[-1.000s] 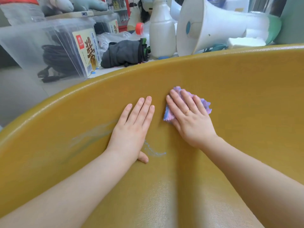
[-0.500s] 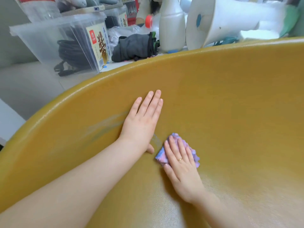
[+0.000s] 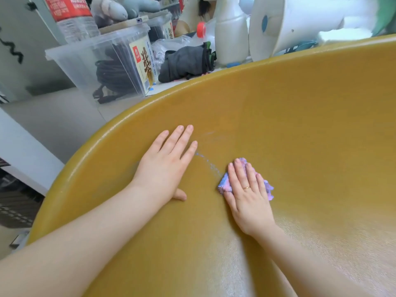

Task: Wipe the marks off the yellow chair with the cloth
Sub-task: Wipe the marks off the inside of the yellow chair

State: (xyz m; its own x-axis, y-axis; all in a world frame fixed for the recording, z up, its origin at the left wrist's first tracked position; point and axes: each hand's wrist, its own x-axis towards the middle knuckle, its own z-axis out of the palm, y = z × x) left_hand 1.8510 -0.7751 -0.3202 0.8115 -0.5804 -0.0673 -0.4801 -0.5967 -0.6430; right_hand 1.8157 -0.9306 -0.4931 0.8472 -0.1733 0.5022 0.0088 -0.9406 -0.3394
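The yellow chair (image 3: pixel 300 125) fills most of the view, its curved shell rising to a rim at the back. My left hand (image 3: pixel 165 163) lies flat on the shell, fingers together, holding nothing. My right hand (image 3: pixel 246 194) presses a small purple-and-blue cloth (image 3: pixel 225 182) flat against the shell just right of it. A pale bluish streak (image 3: pixel 209 162) runs between the two hands, from my left fingertips down to the cloth. A fainter smear (image 3: pixel 209 133) shows above it.
Behind the rim stand a clear plastic bin (image 3: pixel 102 61) with black cables, a dark folded garment (image 3: pixel 186 61), a white spray bottle (image 3: pixel 230 33) and a white megaphone (image 3: pixel 300 20). A water bottle (image 3: pixel 72 16) rests on the bin.
My right hand swept the cloth down from the upper shell to below my left hand, then back up and to the right. My left hand stays flat on the chair.
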